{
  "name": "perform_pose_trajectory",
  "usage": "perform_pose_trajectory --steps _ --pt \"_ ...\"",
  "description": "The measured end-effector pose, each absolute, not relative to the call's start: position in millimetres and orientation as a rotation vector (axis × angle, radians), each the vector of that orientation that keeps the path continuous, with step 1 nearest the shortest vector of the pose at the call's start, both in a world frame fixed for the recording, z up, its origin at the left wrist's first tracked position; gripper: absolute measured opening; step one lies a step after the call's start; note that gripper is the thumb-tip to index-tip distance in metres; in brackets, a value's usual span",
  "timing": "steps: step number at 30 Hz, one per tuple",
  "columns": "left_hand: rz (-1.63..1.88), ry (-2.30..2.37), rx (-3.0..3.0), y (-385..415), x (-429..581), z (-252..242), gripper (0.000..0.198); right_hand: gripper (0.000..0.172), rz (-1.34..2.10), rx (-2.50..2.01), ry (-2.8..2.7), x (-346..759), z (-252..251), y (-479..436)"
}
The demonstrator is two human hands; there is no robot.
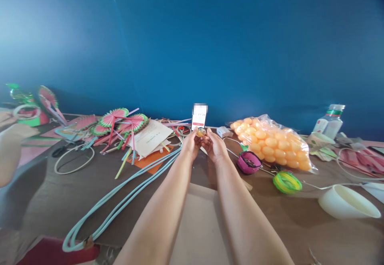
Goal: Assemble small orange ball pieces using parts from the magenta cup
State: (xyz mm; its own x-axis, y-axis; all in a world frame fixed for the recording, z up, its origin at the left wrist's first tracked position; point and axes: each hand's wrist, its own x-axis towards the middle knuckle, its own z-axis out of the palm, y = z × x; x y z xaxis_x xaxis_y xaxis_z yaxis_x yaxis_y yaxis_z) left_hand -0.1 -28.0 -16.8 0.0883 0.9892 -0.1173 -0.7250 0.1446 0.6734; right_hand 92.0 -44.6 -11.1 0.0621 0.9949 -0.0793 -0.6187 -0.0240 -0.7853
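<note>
Both arms reach forward over the brown table. My left hand [191, 145] and my right hand [215, 146] are close together, fingers curled around a small round golden object [201, 131] held between their fingertips. Just behind it a phone [199, 115] with a lit white screen stands upright near the blue wall. A pink pouch [249, 162] with small dark pieces lies right of my right hand. Light blue tubes [120, 190] run from near my left wrist toward the lower left.
Red-green paper fans [114, 121] and papers [150, 138] lie left. At right are a bag of orange balls [271, 142], a green-yellow coil [287, 182], a white bowl [348, 202] and a bottle [332, 121]. Another person's arm [9, 149] reaches in at far left.
</note>
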Motion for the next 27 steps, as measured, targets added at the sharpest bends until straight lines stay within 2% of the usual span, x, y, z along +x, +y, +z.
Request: perform_pose_trajectory --steps 12,20,27 --pt "1.352 0.62 0.641 -27.6 0.7 -21.7 0.029 0.021 1.422 -0.866 -0.573 93.6 -11.5 -40.5" --pt "1.359 0.61 0.589 -26.2 -0.8 -20.0 0.028 0.032 1.377 -0.748 -0.61 86.6 -16.8 -41.2" --pt "1.342 0.612 0.505 -28.9 -3.3 -14.5 0.03 0.028 1.464 -0.761 -0.597 88.7 -14.8 -41.3"
